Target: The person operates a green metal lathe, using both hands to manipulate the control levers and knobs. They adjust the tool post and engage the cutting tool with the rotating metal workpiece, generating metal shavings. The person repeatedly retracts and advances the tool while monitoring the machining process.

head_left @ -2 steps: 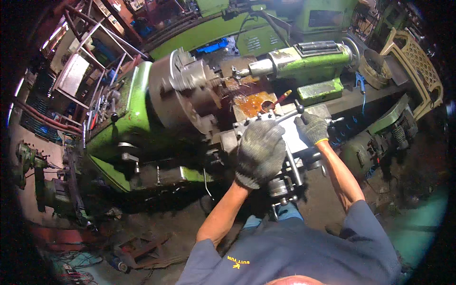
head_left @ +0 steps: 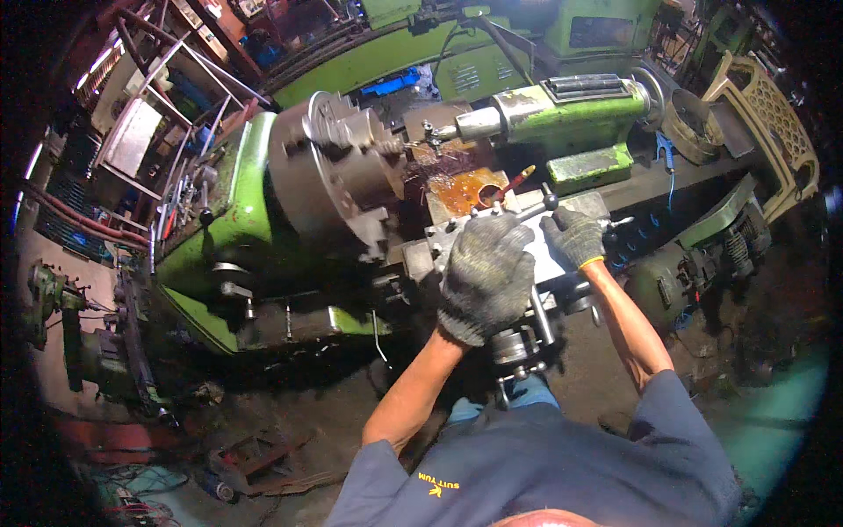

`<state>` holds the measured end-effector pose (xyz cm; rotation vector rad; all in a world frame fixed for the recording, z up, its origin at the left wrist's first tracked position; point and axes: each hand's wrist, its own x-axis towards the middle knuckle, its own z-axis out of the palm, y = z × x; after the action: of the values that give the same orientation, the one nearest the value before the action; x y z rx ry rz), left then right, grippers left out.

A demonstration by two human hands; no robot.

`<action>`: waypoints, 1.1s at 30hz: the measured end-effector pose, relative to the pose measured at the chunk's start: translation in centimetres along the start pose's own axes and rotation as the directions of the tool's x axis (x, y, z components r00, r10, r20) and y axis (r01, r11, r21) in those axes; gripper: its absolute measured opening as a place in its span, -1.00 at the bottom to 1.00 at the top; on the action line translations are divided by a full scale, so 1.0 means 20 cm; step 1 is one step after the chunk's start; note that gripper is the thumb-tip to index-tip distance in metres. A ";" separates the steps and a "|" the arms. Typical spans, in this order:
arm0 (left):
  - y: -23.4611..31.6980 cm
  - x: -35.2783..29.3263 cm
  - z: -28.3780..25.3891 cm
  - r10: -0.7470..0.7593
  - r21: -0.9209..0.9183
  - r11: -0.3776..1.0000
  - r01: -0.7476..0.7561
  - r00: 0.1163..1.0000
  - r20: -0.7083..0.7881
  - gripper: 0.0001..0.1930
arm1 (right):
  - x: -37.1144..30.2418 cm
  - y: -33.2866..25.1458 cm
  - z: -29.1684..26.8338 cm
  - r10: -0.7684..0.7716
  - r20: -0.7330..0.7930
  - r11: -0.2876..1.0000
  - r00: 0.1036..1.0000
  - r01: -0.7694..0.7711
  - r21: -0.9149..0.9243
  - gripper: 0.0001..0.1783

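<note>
Two gloved hands are held over the carriage of a green lathe, and little separates this moment from the one just before. The left hand (head_left: pixel 486 277), palm down, is shifted slightly to the right, so that more of the upper end of the steel bar handle (head_left: pixel 543 318) is covered. Its fingers are curled out of sight, and whether anything is gripped by them cannot be told. The right hand (head_left: pixel 575 237) is kept at the far side of the white sheet (head_left: pixel 546 253), close to the ball-ended lever (head_left: pixel 534 211); its fingers are bent, but no closed hold can be made out.

The large chuck (head_left: pixel 294 167) is mounted at the headstock, to the left of both hands and well apart from them. Its stepped jaws are blurred and are seen at a different angle than before, from which it is judged that the chuck is being turned under power. For the work in hand, this suggests that the carriage is being attended to while the machine runs, and that the gloves are best kept clear of the chuck.

To the right of the chuck, the tailstock (head_left: pixel 575 114) is lined up facing it. Near the hands, a brush (head_left: pixel 521 178) is left leaning in a small cup (head_left: pixel 490 197), beside a plate (head_left: pixel 461 195) wetted with amber fluid.
</note>
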<state>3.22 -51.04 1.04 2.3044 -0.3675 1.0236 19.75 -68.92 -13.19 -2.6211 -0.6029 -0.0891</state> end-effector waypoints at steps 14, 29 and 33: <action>-0.07 0.23 0.50 -0.222 0.335 0.932 0.136 0.947 0.233 -0.82 | 0.55 0.85 -0.51 0.152 -0.332 0.953 0.931 -0.049 0.297 -0.66; -0.06 0.32 0.59 -0.349 0.454 0.862 0.223 0.912 0.214 -0.83 | 1.66 1.73 -0.77 0.320 -0.377 0.930 0.869 -0.365 -0.052 -0.11; -0.08 0.26 0.57 -0.391 0.479 0.841 0.251 0.894 0.217 -0.75 | 1.81 1.73 -0.59 0.264 -0.425 0.937 0.866 -0.336 -0.101 -0.39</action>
<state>14.02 -56.86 -1.80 2.8186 0.1669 0.6145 67.70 -87.38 -10.98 -2.7071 -0.0365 -0.5968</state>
